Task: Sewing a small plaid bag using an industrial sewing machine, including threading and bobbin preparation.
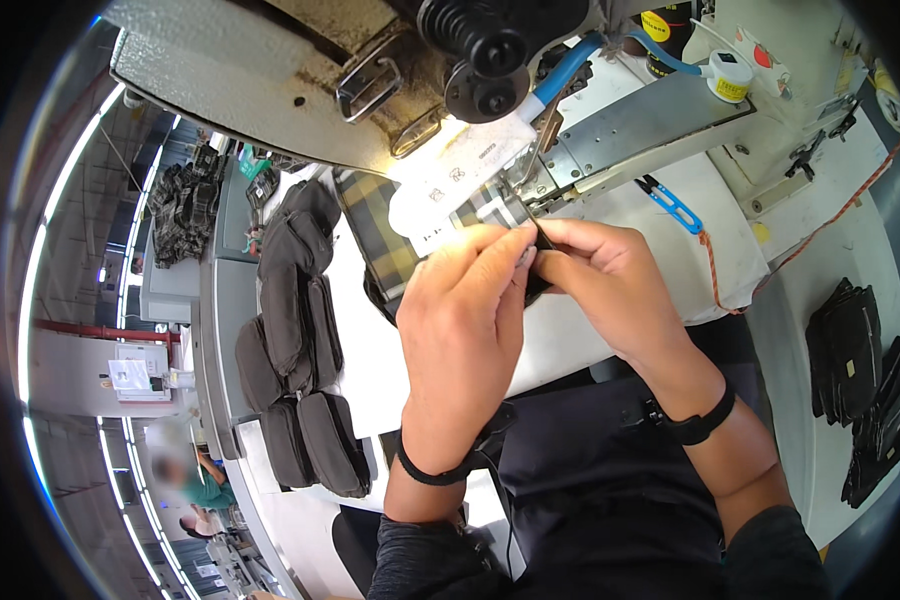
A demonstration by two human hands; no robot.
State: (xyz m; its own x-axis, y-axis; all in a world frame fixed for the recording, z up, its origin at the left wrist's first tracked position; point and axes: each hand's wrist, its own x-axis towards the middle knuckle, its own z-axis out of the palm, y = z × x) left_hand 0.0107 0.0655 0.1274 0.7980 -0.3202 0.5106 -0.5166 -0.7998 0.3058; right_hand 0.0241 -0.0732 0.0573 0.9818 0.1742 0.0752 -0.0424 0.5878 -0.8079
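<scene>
Just in front of the sewing machine's [260, 90] needle area, my two hands meet fingertip to fingertip. My left hand [460, 300] is closed in a pinch at the edge of a dark fabric piece [544, 240]. From the other side, my right hand [610, 280] pinches the same piece between thumb and forefinger. Most of that piece is hidden by the fingers. Plaid fabric [378, 225] in yellow, black and white lies to the left of my hands, partly under the brightly lit machine head. Whether it is joined to the dark piece I cannot tell.
Dark padded pouches [288, 300] are piled at the left. Blue-handled thread snips [675, 205] lie right of my hands, with an orange cord [820, 240] beside them. Flat black pieces [845, 350] are stacked at far right. A metal machine bed [635, 142] extends rightward.
</scene>
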